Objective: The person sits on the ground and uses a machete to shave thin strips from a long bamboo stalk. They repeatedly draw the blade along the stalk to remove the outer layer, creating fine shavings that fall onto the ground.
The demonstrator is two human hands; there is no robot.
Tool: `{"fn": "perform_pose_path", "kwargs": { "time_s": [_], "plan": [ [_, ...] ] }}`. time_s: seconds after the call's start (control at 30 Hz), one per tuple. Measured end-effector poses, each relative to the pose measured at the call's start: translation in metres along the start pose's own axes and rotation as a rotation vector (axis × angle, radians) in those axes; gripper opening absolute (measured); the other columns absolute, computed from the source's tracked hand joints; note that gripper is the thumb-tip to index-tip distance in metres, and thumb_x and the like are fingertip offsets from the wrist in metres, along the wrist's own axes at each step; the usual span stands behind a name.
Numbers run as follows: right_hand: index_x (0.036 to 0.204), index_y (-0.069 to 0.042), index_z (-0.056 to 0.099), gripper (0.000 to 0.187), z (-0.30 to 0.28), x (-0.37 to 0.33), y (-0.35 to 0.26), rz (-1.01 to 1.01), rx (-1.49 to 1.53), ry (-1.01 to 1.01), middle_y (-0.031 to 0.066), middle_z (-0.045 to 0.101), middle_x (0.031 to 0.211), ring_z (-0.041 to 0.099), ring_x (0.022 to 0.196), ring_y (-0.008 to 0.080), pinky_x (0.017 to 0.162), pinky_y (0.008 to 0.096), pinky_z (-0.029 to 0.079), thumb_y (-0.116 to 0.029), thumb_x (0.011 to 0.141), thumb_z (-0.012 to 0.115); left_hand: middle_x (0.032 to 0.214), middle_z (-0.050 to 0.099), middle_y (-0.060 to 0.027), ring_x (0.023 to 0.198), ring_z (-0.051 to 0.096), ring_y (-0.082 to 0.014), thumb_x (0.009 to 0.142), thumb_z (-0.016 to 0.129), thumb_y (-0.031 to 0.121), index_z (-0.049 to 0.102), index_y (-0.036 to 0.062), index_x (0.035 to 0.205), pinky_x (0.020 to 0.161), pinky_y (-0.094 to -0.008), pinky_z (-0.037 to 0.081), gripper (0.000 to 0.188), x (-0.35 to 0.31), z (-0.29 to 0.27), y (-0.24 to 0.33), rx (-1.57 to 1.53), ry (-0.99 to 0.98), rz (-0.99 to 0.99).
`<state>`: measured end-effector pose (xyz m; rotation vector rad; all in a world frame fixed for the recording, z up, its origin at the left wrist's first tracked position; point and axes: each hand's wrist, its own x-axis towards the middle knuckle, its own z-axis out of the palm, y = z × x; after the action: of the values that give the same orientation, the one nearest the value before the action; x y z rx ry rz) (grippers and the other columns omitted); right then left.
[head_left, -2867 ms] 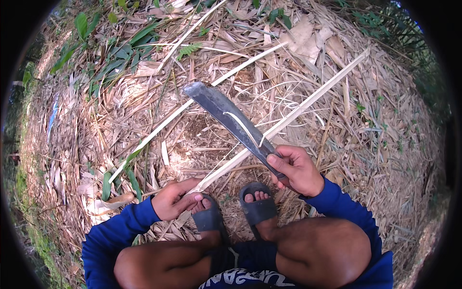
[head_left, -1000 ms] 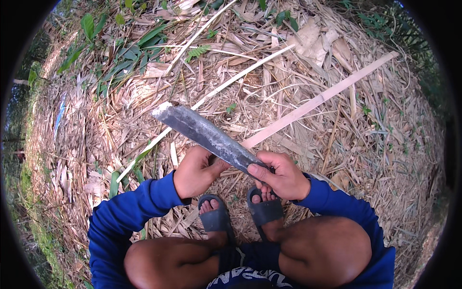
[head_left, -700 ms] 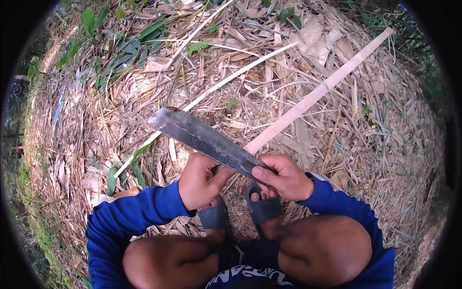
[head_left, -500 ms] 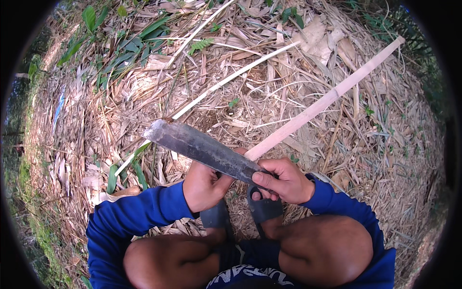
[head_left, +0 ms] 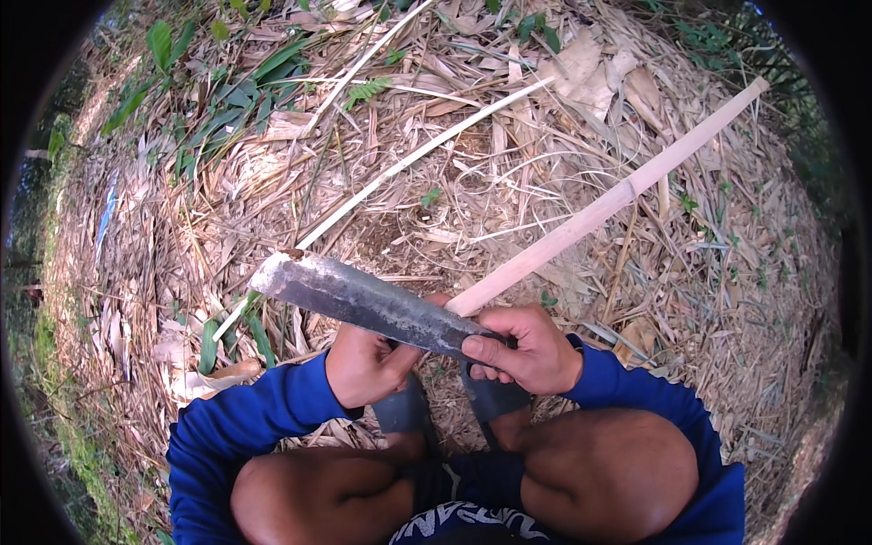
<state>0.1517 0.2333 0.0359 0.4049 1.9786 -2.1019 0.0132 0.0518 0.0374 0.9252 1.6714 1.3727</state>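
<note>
A wide, dark machete (head_left: 363, 300) lies slantwise across the front of my hands, its broad, worn tip toward the left. My right hand (head_left: 531, 350) is closed around its near end, thumb pressed on the blade's flat; the handle is mostly hidden in the fingers. Under the blade runs a pale bamboo strip (head_left: 590, 232), a flat split length with a node partway along, reaching up to the far right. My left hand (head_left: 365, 365) is closed about the strip's near end, which the blade and fingers largely cover.
Dry bamboo leaves and shavings (head_left: 363, 227) litter the ground. A thin whitish strip (head_left: 427, 150) lies beyond the blade, with another thin strip (head_left: 368, 64) farther off. Green leaves (head_left: 241, 100) grow at the far left. My sandalled feet (head_left: 495, 400) and bent knees are close below my hands.
Both hands and the machete have shifted a little to the left and toward me. The near end of the bamboo strip has come along with them.
</note>
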Motion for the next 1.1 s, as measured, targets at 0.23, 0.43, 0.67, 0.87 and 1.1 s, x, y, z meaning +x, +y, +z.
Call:
{"fn": "perform_pose_path", "kwargs": {
  "time_s": [0.23,0.43,0.67,0.87,1.1],
  "plan": [
    [0.077,-0.002,0.063,0.031,-0.001,-0.001,-0.002,0.018,-0.026,0.029,0.0059,0.058,0.054,0.061,0.051,0.0105,0.047,0.0259,0.045,-0.030,0.091,0.062,0.104,0.064,-0.0103,0.094,0.059,-0.0148,0.088,0.057,-0.006,0.054,-0.0052,0.122,0.083,-0.0293,0.046,0.034,-0.001,-0.004,0.010,0.059,-0.055,-0.175],
    [0.077,-0.001,0.062,0.032,-0.003,-0.001,-0.005,0.019,-0.004,0.038,0.0043,0.057,0.054,0.059,0.050,0.0088,0.047,0.0254,0.044,-0.029,0.092,0.062,0.075,0.062,-0.0033,0.048,0.055,-0.0055,0.088,0.060,-0.001,0.065,-0.0011,0.105,0.041,-0.0215,0.041,0.018,0.003,-0.005,0.010,0.127,-0.029,-0.008],
    [0.078,-0.001,0.060,0.031,-0.021,-0.004,0.001,0.095,0.109,0.138,0.0005,0.055,0.054,0.053,0.047,0.0042,0.043,0.0212,0.042,-0.027,0.095,0.059,0.085,0.066,-0.0100,0.062,0.061,-0.0078,0.086,0.067,0.005,0.063,-0.0044,0.113,0.054,-0.0220,0.047,0.028,-0.007,-0.009,0.015,0.065,0.040,-0.143],
    [0.082,-0.003,0.056,0.029,-0.044,-0.011,0.008,0.092,0.274,0.238,0.0013,0.054,0.055,0.046,0.041,0.0046,0.038,0.0200,0.036,-0.029,0.096,0.056,0.090,0.068,-0.0135,0.077,0.063,-0.0137,0.086,0.068,0.006,0.060,-0.0071,0.117,0.073,-0.0267,0.049,0.034,-0.027,-0.028,0.005,0.036,-0.025,-0.328],
    [0.082,-0.003,0.055,0.030,-0.074,-0.013,0.007,0.091,0.372,0.298,0.0016,0.053,0.055,0.047,0.040,0.0056,0.038,0.0193,0.037,-0.029,0.097,0.055,0.092,0.069,-0.0162,0.079,0.064,-0.0146,0.083,0.069,0.006,0.062,-0.0063,0.114,0.073,-0.0272,0.049,0.033,-0.053,-0.049,-0.020,0.235,-0.048,-0.233]
  ]
}}
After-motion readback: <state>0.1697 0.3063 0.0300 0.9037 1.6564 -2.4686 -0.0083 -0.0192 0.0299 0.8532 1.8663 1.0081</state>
